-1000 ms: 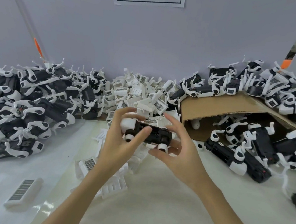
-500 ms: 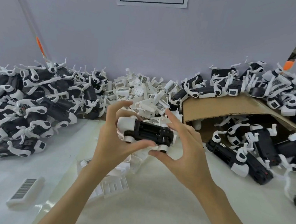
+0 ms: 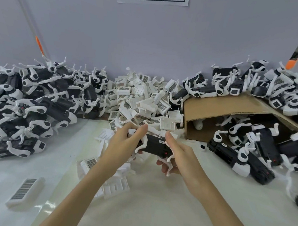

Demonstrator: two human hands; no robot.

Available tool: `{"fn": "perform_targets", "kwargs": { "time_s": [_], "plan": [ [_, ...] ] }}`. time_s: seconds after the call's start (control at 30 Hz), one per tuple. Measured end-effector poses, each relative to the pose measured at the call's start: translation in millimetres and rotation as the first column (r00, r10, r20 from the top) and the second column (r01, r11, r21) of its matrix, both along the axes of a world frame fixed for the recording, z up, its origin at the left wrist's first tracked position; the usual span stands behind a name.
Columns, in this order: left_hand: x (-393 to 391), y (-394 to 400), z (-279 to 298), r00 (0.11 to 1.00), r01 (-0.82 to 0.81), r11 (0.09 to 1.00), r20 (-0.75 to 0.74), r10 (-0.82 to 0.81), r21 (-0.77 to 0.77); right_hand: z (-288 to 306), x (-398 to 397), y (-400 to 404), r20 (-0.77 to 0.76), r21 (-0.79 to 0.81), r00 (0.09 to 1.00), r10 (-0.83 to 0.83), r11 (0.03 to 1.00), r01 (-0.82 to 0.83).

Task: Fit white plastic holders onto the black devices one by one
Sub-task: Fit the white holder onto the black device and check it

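Now both hands hold one black device [image 3: 155, 145] up over the white table [image 3: 152, 214]. The left hand [image 3: 123, 143] grips its left end, and the right hand [image 3: 180, 158] has fingers curled under its right end. Piles crowd the back edge.

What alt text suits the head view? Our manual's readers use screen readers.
Two hands, left hand and right hand, grip a black device above a white table. Behind lie loose white holders, with heaps of devices either side and a cardboard box.
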State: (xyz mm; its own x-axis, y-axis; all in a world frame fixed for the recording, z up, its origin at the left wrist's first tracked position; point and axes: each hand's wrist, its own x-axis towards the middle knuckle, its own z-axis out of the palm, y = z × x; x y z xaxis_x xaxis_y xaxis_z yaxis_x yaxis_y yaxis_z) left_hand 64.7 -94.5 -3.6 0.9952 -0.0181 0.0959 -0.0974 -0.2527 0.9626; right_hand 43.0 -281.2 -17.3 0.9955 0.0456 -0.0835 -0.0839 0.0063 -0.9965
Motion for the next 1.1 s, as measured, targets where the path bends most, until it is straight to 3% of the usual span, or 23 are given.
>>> {"fn": "perform_targets", "kwargs": {
  "time_s": [0.2,0.4,0.5,0.6,0.67,0.73,0.8,0.87,0.93,1.1],
  "plan": [
    [-1.5,0.6,1.9,1.0,0.002,1.0,0.002,-0.002,0.002,1.5,1.0,-3.8,-0.053,0.046,0.998,0.031,0.999,-0.028],
    [-7.4,-0.9,9.4,0.998,-0.048,0.999,-0.026,0.048,0.017,-1.4,-3.0,2.2,0.311,-0.057,0.949,-0.053,0.996,0.075],
    [-3.5,1.7,8.2,0.984,-0.173,0.981,0.026,0.176,-0.09,-10.9,-7.2,13.5,0.408,-0.145,0.912,0.047,0.989,0.014],
    [1.8,10.2,6.7,0.926,-0.312,0.911,0.127,0.355,-0.268,-18.3,-10.6,23.9,0.406,-0.091,0.909,0.096,0.994,-0.065],
    [6.2,19.6,9.1,0.894,-0.362,0.836,0.099,0.437,-0.413,-22.4,-10.3,27.8,0.398,-0.061,0.915,0.063,0.997,-0.042],
    [11.2,29.1,11.9,0.881,-0.402,0.752,0.004,0.474,-0.523,-28.1,-8.2,28.0,0.413,-0.19,0.908,0.074,0.982,0.006],
    [15.5,35.3,12.8,0.876,-0.433,0.702,-0.08,0.475,-0.565,-34.7,-8.2,26.8,0.403,-0.497,0.893,0.202,0.867,0.028],
    [17.6,37.4,11.4,0.876,-0.449,0.689,-0.127,0.466,-0.568,-41.3,-8.0,29.2,0.374,-0.748,0.863,0.34,0.661,0.064],
    [17.4,36.7,10.6,0.879,-0.451,0.693,-0.146,0.454,-0.562,-44.6,-6.8,35.5,0.39,-0.82,0.838,0.382,0.557,0.128],
    [14.3,32.4,10.1,0.891,-0.419,0.74,-0.08,0.447,-0.527,-33.3,-2.7,27.8,0.463,-0.629,0.862,0.206,0.762,0.155]
  ]
}}
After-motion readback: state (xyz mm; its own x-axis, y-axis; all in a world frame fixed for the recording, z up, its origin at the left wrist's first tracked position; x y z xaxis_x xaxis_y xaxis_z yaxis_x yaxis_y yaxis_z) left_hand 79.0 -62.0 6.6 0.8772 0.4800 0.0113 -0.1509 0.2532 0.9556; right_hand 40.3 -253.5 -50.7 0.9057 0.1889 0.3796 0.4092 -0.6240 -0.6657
